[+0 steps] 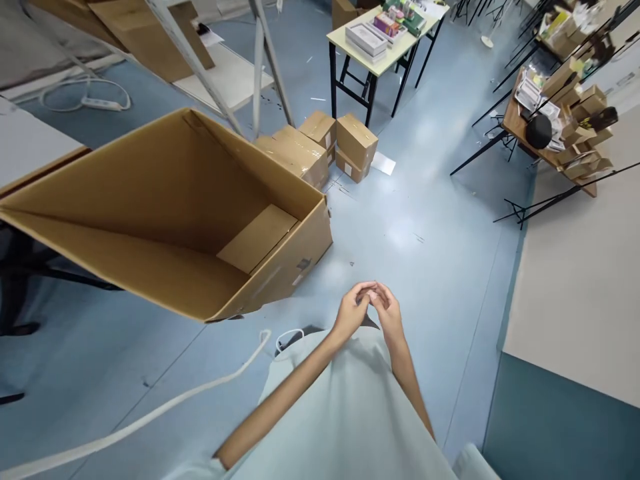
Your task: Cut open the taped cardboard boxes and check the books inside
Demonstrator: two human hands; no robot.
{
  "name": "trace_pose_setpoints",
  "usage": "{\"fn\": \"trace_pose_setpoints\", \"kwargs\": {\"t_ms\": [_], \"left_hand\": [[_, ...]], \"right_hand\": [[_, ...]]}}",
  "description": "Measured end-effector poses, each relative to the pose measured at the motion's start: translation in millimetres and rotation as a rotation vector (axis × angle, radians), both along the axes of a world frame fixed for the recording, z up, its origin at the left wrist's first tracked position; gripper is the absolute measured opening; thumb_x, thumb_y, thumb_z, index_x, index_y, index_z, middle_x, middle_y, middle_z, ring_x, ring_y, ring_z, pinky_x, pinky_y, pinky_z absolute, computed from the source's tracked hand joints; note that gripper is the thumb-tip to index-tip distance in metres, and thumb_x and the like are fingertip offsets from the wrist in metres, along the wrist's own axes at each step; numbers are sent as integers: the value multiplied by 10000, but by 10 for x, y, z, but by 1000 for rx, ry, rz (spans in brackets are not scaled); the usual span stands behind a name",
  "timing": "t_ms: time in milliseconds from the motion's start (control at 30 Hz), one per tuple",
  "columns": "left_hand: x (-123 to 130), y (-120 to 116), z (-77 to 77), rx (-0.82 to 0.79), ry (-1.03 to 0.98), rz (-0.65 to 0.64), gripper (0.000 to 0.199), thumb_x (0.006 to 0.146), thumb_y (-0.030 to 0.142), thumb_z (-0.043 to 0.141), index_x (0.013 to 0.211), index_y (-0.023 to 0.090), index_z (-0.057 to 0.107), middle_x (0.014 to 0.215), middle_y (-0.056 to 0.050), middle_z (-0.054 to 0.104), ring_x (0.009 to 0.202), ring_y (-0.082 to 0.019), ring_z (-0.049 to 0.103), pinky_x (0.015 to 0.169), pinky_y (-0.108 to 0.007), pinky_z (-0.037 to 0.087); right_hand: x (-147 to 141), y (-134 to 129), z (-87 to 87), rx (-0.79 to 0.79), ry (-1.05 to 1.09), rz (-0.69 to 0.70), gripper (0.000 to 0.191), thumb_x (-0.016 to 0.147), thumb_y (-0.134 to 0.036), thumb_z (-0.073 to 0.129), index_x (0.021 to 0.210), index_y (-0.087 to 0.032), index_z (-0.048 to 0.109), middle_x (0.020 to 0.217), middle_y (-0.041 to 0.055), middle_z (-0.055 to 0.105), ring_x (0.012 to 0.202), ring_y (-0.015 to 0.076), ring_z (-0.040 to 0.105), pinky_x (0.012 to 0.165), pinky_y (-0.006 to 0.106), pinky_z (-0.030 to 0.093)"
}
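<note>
1. The large, open-topped brown cardboard box [280,273] stands ahead of the person, to the left, its opening facing up; what bears it cannot be made out.
2. Inside this box, at the end nearer the small cartons, lies a flat-topped tan cardboard piece [260,237]; whether it is a smaller box or a folded flap, I cannot tell.
3. The left hand [353,308] and the right hand [388,308] meet at the fingertips in front of the pale shirt [345,407], apart from the box and to the right of it. Both grips are curled inward; whether something small is pinched between them, I cannot tell.
4. Beyond the box, small brown taped cartons [295,150] sit clustered on the blue floor [400,233], some stacked; their contents are hidden.
5. Farther off, the pale yellow worktop with black legs [399,46] carries a shallow grey-white box [367,40], a small purple-pink box [387,25] and green packaging [413,20].
6. At right, the brown wooden worktop [514,123] is crowded with small cardboard boxes [591,103], white papers and a round black object [539,131].
7. A long white cord [175,403] crosses the lower left.
</note>
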State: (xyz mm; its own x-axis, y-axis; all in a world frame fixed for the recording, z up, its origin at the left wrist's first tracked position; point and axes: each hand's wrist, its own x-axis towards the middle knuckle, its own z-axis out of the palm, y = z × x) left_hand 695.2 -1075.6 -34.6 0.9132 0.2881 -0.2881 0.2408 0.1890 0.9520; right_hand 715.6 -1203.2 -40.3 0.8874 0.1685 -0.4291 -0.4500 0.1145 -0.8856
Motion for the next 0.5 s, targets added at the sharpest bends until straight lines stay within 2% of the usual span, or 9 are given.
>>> {"fn": "trace_pose_setpoints", "kwargs": {"t_ms": [100,200,267,367,500], "left_hand": [[560,-373,16,2,-5,-37,364,961,461,732,1204,206,824,1272,-151,861,1235,-334,826,1161,-524,648],[1015,-436,-1,24,3,-26,336,980,433,726,1201,205,836,1272,-150,863,1233,-331,828,1153,-517,655],[1319,-351,-52,44,8,11,330,987,428,722,1204,207,835,1277,-148,862,1236,-330,827,1167,-524,646],[1846,-132,-172,64,10,90,322,1013,432,695,1210,214,827,1299,-143,855,1258,-321,819,1204,-534,620],[2734,195,-295,45,1,173,298,1015,403,671,1193,213,817,1286,-135,856,1246,-304,817,1179,-511,634]], "right_hand": [[582,-379,32,-18,18,-1,703,851,-675,942,1369,-221,798,1445,156,826,1398,352,756,1277,564,565],[1133,-467,0,-11,20,71,699,855,-695,929,1344,-212,805,1417,164,834,1373,352,763,1256,560,582],[1519,-370,-59,-7,14,138,690,849,-706,926,1318,-213,812,1390,162,842,1347,350,772,1236,552,597],[2159,-87,-163,-7,-3,226,672,851,-714,917,1298,-224,816,1353,149,854,1298,342,791,1199,538,621],[3113,322,-197,-42,-48,313,625,874,-720,890,1268,-239,824,1326,128,860,1262,326,799,1179,519,630]]}}
